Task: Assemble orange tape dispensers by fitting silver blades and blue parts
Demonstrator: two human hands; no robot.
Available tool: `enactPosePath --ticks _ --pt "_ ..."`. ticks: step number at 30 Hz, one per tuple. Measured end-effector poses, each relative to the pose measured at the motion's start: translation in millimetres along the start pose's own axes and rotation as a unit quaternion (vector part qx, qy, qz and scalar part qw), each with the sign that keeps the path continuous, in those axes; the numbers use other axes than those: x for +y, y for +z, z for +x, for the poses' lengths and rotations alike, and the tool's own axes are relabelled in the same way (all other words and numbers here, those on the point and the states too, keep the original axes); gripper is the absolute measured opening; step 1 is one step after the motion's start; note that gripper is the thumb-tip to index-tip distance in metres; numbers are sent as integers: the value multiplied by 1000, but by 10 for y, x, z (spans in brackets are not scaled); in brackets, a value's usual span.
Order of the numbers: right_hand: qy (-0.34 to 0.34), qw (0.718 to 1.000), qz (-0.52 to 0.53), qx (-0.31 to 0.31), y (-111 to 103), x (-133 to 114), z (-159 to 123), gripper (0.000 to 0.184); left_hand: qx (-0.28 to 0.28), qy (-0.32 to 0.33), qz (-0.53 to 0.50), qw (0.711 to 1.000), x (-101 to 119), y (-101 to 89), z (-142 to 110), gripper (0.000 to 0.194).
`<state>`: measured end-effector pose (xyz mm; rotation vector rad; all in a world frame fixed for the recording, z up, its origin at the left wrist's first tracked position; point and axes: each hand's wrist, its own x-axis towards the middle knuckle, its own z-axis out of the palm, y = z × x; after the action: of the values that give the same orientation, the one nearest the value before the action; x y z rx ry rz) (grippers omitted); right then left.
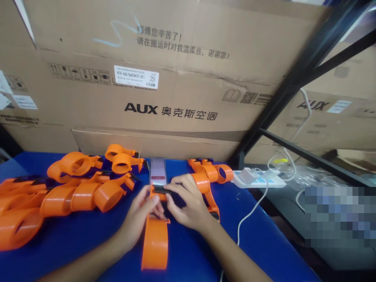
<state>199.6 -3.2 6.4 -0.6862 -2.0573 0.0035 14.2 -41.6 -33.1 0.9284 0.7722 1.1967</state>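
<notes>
An orange plastic tape dispenser (155, 244) is in front of me, its wide ring toward me and its narrow head pointing away. My left hand (142, 209) is closed round the left side of the head, thumb on top. From the right, my right hand (188, 201) has its fingers on a black piece (161, 189) across the head's far end. Whether that piece is fixed to the dispenser I cannot tell. Right beside my right hand lie more orange dispensers (202, 183), partly covered by it. A phone (158, 171) with a lit screen stands just beyond the hands.
Several orange dispensers (84, 196) crowd the left of the blue tabletop (117, 239). Behind stands a large cardboard box (176, 86). At the right are a white power strip (263, 179), its cable (249, 213) running over the table, and a black metal frame (282, 86).
</notes>
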Motion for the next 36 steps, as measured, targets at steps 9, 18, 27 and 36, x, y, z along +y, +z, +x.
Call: enactPosePath --ticks 9,18,27,36 --pt "52 992 113 1 66 -48 -5 30 24 -4 -12 1000 28 -5 33 38" --pt "99 986 132 10 163 -46 -42 26 41 -4 5 999 16 -2 53 40" --pt "187 980 54 28 97 68 -8 33 94 -73 -74 990 149 65 59 43" --pt "249 948 -134 -146 417 335 -260 61 93 -78 -72 990 160 99 40 41"
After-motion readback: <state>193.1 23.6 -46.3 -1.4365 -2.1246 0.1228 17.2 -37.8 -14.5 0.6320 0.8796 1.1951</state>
